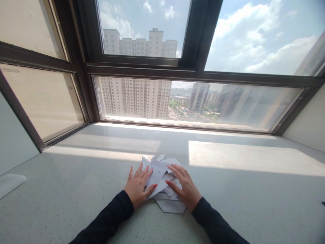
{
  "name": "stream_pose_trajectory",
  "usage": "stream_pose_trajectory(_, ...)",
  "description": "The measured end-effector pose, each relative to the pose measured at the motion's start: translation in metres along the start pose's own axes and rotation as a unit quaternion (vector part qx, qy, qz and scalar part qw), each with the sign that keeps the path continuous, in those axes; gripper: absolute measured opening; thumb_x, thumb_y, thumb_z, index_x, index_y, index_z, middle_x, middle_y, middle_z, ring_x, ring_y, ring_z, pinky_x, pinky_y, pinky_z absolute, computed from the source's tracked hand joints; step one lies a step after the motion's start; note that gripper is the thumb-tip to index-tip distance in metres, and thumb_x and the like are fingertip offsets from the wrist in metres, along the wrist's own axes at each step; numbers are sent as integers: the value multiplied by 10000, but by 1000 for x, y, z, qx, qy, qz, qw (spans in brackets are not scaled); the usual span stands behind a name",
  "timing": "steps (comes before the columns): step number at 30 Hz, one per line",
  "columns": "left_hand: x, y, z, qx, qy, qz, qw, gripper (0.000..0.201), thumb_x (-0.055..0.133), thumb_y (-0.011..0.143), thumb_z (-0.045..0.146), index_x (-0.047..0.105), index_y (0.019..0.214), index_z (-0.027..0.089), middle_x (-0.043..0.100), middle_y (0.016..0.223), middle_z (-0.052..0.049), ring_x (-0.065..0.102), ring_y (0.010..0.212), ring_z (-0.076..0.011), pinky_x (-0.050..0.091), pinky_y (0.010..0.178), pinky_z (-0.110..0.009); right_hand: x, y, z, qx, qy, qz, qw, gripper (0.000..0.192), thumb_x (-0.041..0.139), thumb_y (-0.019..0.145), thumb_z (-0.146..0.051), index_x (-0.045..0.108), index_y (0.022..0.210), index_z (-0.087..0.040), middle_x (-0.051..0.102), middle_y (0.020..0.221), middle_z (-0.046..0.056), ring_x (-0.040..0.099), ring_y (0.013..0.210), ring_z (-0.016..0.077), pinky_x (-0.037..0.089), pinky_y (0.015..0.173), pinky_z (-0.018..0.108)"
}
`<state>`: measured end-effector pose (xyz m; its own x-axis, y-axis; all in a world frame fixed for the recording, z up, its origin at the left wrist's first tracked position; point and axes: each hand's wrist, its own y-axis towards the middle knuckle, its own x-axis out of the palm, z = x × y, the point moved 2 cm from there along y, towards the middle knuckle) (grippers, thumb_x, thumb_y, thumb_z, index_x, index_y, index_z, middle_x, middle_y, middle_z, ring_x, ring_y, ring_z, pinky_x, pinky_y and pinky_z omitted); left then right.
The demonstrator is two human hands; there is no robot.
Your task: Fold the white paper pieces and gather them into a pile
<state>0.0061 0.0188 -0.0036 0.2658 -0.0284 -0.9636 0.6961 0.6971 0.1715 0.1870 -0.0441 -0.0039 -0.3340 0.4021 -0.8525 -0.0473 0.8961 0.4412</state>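
Note:
A loose heap of torn white paper pieces [159, 173] lies on the pale speckled windowsill in front of me. Some pieces stick up at the far side, and a larger flat piece with angled corners shows at the near edge. My left hand [139, 185] rests against the left side of the heap, its fingers spread. On the right side my right hand [185, 186] touches the paper, fingers stretched out and thumb apart. Both palms face down and partly cover the pieces beneath them. Neither hand visibly grips a piece.
Dark-framed windows [142, 70] stand behind the wide sill [88, 189], with tall buildings outside. A white object [11, 183] lies at the left edge, cut off by the frame. A small dark thing [323, 203] shows at the right edge. Sunlight patches cross the sill.

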Motion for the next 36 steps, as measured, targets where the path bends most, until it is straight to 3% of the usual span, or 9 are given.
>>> stream_pose_trajectory(2,-1,0,2,22,-1,15,1000,552,208,761,538,321,1204,229,293,1295,-33,139,1208,-248,69,937,-541,4,0,11,45,-17,25,999,501,329,769,-460,373,1183,-180,408,1210,97,313,1137,227,241,934,404)
stream_pose_trajectory(4,-1,0,3,53,0,41,998,559,234,762,525,287,1224,214,260,1310,-44,130,1210,-244,72,949,-517,9,-2,18,71,-28,7,997,531,322,762,-483,374,1180,-159,427,1193,114,327,1127,249,242,922,442)
stream_pose_trajectory(8,5,0,3,106,-4,40,994,654,291,733,545,202,1258,165,242,1314,-82,157,1204,-245,97,960,-490,10,-3,10,35,14,-35,999,489,307,773,-478,396,1153,-185,542,1059,99,468,998,217,279,898,438)
stream_pose_trajectory(11,6,0,-1,83,-9,5,997,620,283,751,510,216,1249,147,308,1283,-92,226,1183,-230,90,955,-504,1,-2,-8,-9,40,-37,998,509,321,766,-485,364,1176,-188,522,1087,95,448,1022,204,281,911,406)
stream_pose_trajectory(15,-1,1,-7,16,4,15,1000,532,296,777,402,235,1242,149,291,1292,-77,220,1188,-209,74,964,-491,-2,-6,-20,-103,24,-103,989,780,449,602,-616,254,1245,-220,354,1257,70,254,1166,266,158,959,469)
stream_pose_trajectory(18,-2,2,-7,-6,5,24,1000,540,289,774,427,250,1239,156,265,1305,-75,181,1201,-219,93,964,-483,0,-5,-12,-88,3,-114,990,773,440,606,-619,240,1251,-243,366,1251,59,257,1164,271,118,956,502)
stream_pose_trajectory(24,7,1,1,77,-35,-31,996,542,230,773,504,260,1233,219,265,1307,-48,192,1197,-223,148,943,-501,4,-1,13,4,-22,-9,1000,609,364,729,-517,270,1244,-205,353,1259,66,249,1175,234,200,956,443)
stream_pose_trajectory(29,13,2,-1,86,-47,-22,995,525,246,776,489,270,1229,224,283,1300,-48,206,1192,-223,186,941,-480,19,-7,18,1,-9,-79,997,567,353,737,-512,359,1203,-190,403,1222,88,294,1152,246,301,918,403)
stream_pose_trajectory(36,5,2,-1,69,-41,32,996,519,281,779,458,281,1222,188,368,1251,-74,280,1162,-217,188,944,-474,9,-7,-13,-84,95,-131,983,714,430,685,-532,253,1247,-129,377,1233,124,314,1140,233,188,971,419)
